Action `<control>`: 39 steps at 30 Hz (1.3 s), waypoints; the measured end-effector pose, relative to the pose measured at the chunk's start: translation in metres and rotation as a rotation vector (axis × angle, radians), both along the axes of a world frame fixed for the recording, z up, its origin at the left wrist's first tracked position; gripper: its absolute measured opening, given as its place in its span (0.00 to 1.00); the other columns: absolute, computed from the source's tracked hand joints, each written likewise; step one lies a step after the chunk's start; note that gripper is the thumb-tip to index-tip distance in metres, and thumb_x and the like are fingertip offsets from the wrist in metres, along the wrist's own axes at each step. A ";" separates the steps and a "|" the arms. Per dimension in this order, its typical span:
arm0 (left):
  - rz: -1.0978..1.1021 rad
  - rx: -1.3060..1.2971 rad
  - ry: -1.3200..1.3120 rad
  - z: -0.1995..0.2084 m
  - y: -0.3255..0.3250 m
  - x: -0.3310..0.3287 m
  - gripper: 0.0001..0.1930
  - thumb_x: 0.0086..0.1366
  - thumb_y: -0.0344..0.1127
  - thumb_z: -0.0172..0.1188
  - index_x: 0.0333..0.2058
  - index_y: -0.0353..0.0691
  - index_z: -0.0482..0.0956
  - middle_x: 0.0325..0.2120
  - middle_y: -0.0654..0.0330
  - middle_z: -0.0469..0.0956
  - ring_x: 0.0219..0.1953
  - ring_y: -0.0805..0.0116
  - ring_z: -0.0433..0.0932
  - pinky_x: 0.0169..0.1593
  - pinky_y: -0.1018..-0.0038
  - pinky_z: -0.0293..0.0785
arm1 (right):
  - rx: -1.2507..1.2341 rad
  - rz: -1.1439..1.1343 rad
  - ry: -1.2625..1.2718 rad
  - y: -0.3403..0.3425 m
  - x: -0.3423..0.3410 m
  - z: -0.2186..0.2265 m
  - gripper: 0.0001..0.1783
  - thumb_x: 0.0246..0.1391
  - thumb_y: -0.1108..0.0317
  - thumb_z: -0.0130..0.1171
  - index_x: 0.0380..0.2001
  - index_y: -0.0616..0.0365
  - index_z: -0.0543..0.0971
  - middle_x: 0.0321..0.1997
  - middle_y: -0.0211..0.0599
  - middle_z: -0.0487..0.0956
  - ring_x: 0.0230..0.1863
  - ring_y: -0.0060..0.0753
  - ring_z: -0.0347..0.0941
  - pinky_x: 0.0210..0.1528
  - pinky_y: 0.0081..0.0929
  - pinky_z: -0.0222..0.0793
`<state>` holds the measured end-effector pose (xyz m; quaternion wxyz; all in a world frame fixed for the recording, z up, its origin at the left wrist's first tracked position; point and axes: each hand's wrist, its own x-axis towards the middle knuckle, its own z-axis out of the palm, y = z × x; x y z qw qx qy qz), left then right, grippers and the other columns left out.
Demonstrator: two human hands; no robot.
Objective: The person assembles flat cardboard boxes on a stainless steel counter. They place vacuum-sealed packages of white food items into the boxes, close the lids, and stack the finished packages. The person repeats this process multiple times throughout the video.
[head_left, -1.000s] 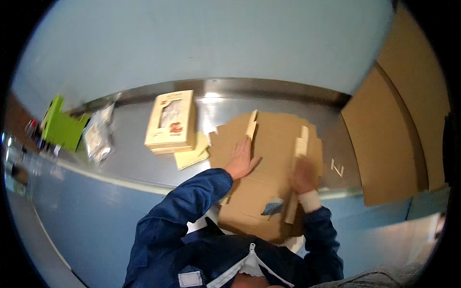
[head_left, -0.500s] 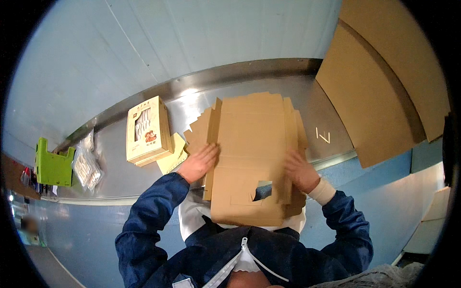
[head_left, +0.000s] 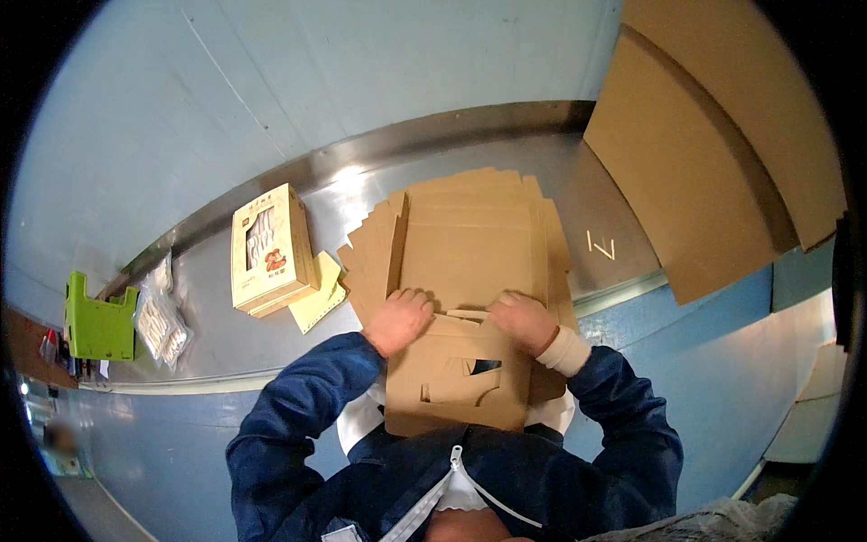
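A flat brown cardboard box blank [head_left: 465, 239] lies in front of me, on top of a fanned stack of similar blanks [head_left: 361, 262]. My left hand [head_left: 402, 321] is closed on it at the left, by a cross crease. Level with it, my right hand [head_left: 524, 321] has curled fingers on the same crease at the right; both sets of fingertips are partly hidden. Between the hands a narrow flap [head_left: 465, 316] stands slightly raised. The near panel has a cut window with partly loose cardboard, and the blank's left side flap is folded up.
At the left of the metal table [head_left: 208, 325] stand a cream printed box [head_left: 271, 248] with a window and yellow notched paper [head_left: 321, 294]. Farther left are clear bags of pale sticks [head_left: 163, 321] and a green plastic holder [head_left: 99, 316]. Large cardboard sheets [head_left: 695, 172] lean at the right, near thin pale strips [head_left: 601, 246].
Both hands have moved inward from the blank's side edges to its cross crease. A narrow flap has lifted there, and the window cut-out looks more covered.
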<state>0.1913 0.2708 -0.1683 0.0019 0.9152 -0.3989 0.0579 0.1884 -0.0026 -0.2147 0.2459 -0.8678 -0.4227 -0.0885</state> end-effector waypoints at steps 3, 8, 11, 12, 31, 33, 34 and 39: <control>0.026 -0.041 0.013 -0.019 0.001 0.003 0.09 0.57 0.36 0.52 0.33 0.38 0.72 0.33 0.58 0.70 0.39 0.60 0.70 0.41 0.67 0.66 | 0.067 -0.066 -0.016 0.003 -0.002 -0.012 0.06 0.53 0.68 0.48 0.29 0.59 0.72 0.32 0.40 0.70 0.35 0.44 0.69 0.37 0.34 0.68; 0.036 -0.087 0.060 -0.012 -0.002 0.000 0.09 0.56 0.34 0.50 0.34 0.38 0.72 0.33 0.57 0.71 0.40 0.60 0.69 0.44 0.66 0.65 | 0.040 -0.062 0.097 0.000 -0.003 0.005 0.06 0.51 0.68 0.49 0.29 0.59 0.72 0.30 0.40 0.70 0.34 0.44 0.69 0.36 0.35 0.68; 0.032 -0.149 0.035 -0.016 -0.005 0.000 0.08 0.56 0.34 0.50 0.33 0.38 0.71 0.32 0.56 0.70 0.40 0.60 0.69 0.43 0.66 0.65 | 0.062 -0.043 0.084 0.000 -0.001 -0.004 0.05 0.48 0.69 0.49 0.28 0.59 0.71 0.29 0.40 0.69 0.34 0.43 0.69 0.35 0.35 0.68; 0.033 -0.123 0.036 -0.017 -0.006 0.000 0.07 0.57 0.34 0.50 0.33 0.38 0.71 0.33 0.56 0.70 0.40 0.60 0.69 0.43 0.66 0.65 | 0.076 -0.038 0.091 0.000 -0.001 -0.008 0.05 0.47 0.70 0.49 0.27 0.59 0.71 0.29 0.40 0.69 0.34 0.43 0.69 0.34 0.35 0.68; 0.512 -0.719 0.338 -0.005 0.038 0.072 0.21 0.62 0.43 0.52 0.51 0.39 0.67 0.44 0.55 0.72 0.45 0.60 0.70 0.47 0.69 0.66 | 0.174 -0.702 -0.081 -0.010 0.118 0.030 0.23 0.52 0.55 0.51 0.44 0.64 0.72 0.41 0.55 0.73 0.47 0.53 0.69 0.50 0.43 0.64; 0.680 -0.999 0.596 -0.015 0.035 0.099 0.22 0.62 0.43 0.53 0.52 0.39 0.66 0.43 0.56 0.72 0.45 0.63 0.70 0.48 0.69 0.66 | 0.074 -0.699 0.388 -0.047 0.160 -0.015 0.23 0.52 0.59 0.51 0.47 0.65 0.69 0.47 0.55 0.72 0.49 0.55 0.67 0.53 0.42 0.63; 0.722 -1.110 0.838 -0.012 0.022 0.107 0.23 0.62 0.43 0.53 0.53 0.39 0.65 0.43 0.56 0.72 0.45 0.65 0.70 0.48 0.70 0.66 | 0.025 -0.702 0.621 -0.072 0.171 -0.024 0.24 0.52 0.60 0.50 0.49 0.65 0.68 0.49 0.55 0.71 0.51 0.56 0.67 0.54 0.41 0.62; 0.667 -1.109 0.957 -0.030 0.055 0.121 0.31 0.59 0.38 0.56 0.59 0.38 0.56 0.46 0.52 0.70 0.45 0.63 0.71 0.46 0.70 0.68 | -0.010 -0.617 0.371 -0.020 0.147 -0.003 0.24 0.45 0.68 0.52 0.49 0.63 0.69 0.46 0.59 0.72 0.48 0.57 0.68 0.51 0.39 0.65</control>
